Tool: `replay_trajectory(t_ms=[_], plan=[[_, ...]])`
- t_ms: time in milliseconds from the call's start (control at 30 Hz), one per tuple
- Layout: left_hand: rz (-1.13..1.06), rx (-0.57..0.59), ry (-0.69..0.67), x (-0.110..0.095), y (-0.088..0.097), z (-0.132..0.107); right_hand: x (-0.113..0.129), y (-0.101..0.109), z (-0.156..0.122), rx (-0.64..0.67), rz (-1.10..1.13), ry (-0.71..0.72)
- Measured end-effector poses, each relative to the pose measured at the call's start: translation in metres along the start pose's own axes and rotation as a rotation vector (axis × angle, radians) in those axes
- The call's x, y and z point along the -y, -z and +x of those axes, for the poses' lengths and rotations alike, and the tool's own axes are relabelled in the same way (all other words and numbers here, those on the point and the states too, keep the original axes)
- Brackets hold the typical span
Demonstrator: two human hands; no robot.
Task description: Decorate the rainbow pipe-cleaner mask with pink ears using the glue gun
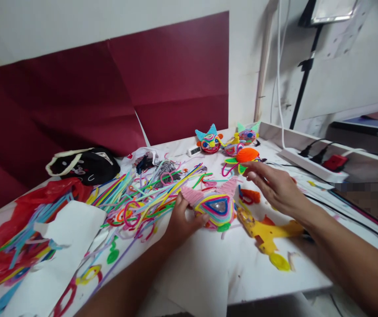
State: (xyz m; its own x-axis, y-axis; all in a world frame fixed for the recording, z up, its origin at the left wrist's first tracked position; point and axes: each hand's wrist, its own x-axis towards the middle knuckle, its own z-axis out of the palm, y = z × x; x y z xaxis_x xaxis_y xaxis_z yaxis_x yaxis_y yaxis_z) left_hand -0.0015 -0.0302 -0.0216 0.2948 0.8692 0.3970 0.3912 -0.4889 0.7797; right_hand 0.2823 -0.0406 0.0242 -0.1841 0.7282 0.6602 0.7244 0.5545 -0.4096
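My left hand [184, 218] is closed on the side of a pipe-cleaner animal head [220, 207] with pink pointed ears and coloured rings around a dark shiny centre. My right hand [276, 187] hovers to the right of it, fingers stretched out, with nothing seen in them. Just beyond those fingertips is an orange and green pipe-cleaner piece [248, 155]. Below my right hand lies a yellow hot glue gun [271, 233] on its side. A small orange piece [251, 196] with a blue loop rests between the animal head and my right hand.
Loose pipe cleaners [142, 193] cover the table's left and middle. Finished heads [210, 141] stand at the back, near a small digital display [194, 151]. A power strip [314, 165] with cords runs along the right edge. A black pouch [86, 165] and red plastic bag [7, 237] lie left.
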Motion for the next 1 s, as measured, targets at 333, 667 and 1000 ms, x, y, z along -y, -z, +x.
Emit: replay_trajectory(t_ms=[333, 667, 1000], plan=[[-0.072, -0.011, -0.014, 0.016, -0.002, 0.001, 0.001, 0.0, 0.002, 0.101, 0.095, -0.065], [-0.068, -0.013, -0.017, 0.017, -0.002, 0.001, 0.004, -0.003, 0.0, 0.156, 0.231, -0.144], [-0.091, 0.023, 0.001, 0.012, 0.0, -0.003, 0.0, -0.006, -0.001, 0.152, 0.246, -0.153]])
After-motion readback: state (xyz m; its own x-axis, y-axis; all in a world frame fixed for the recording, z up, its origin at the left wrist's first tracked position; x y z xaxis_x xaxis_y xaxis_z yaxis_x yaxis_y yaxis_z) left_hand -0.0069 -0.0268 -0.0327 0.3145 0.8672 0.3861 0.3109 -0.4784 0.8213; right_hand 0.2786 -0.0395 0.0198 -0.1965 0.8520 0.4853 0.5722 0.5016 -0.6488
